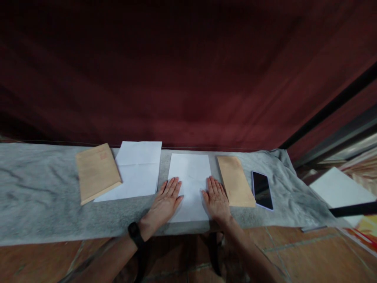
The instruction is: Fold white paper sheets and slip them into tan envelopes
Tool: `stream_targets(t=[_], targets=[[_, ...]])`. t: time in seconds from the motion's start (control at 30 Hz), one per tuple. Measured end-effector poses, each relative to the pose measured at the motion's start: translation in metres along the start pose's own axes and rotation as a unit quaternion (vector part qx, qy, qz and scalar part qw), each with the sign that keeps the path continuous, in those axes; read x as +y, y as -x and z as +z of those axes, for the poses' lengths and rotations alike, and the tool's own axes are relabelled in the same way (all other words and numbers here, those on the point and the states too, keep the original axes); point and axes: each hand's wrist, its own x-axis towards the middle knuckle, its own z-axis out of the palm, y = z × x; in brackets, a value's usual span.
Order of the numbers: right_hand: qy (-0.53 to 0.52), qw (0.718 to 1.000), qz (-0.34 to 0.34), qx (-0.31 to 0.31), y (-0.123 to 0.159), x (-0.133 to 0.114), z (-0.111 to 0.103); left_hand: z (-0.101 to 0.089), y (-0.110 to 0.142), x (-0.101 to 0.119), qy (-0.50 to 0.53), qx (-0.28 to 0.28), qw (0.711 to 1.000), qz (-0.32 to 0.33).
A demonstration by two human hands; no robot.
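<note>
A white sheet of paper (192,173) lies flat in front of me on the grey cloth. My left hand (167,198) rests palm down on its left edge, fingers stretched out and holding nothing. On the opposite edge my right hand (216,198) lies flat too, its fingers extended. Just right of that hand is a brown envelope (237,182), close to its fingers. To the left, another white sheet (140,173) with a crease across it lies partly under a second brown envelope (97,171).
A phone (262,190) with a dark screen lies right of the envelope. Grey cloth (41,196) covers the narrow bench. Behind it hangs a dark red curtain (182,78). A black bar (326,108) and a white panel (341,188) stand at right, above a tiled floor (294,251).
</note>
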Motion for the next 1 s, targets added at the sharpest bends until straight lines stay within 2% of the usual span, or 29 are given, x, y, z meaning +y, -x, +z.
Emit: stream_targets(t=[0.13,0.2,0.33,0.47,0.67,0.83,1.0], targets=[[0.003,1.000,-0.003,0.006,0.000,0.000,-0.002,-0.017,0.002,0.012,0.063,-0.059,0.990,0.111],[-0.006,1.000,-0.010,-0.003,-0.002,-0.003,-0.005,-0.022,0.004,0.021,0.083,-0.075,0.985,0.130],[-0.042,0.998,-0.033,-0.046,-0.004,-0.015,-0.009,-0.021,0.003,0.036,0.092,-0.078,0.986,0.117],[-0.074,0.991,-0.057,-0.096,-0.008,-0.026,-0.010,-0.016,-0.002,0.041,0.107,-0.086,0.985,0.105],[-0.094,0.988,-0.028,-0.121,-0.027,-0.029,-0.009,-0.002,-0.026,0.029,0.113,-0.058,0.992,0.012],[-0.102,0.984,-0.015,-0.143,-0.047,-0.036,-0.006,0.013,-0.052,0.018,0.074,-0.058,0.996,-0.006],[-0.101,0.982,0.005,-0.159,-0.072,-0.041,0.001,0.019,-0.078,0.007,0.056,-0.067,0.996,-0.020]])
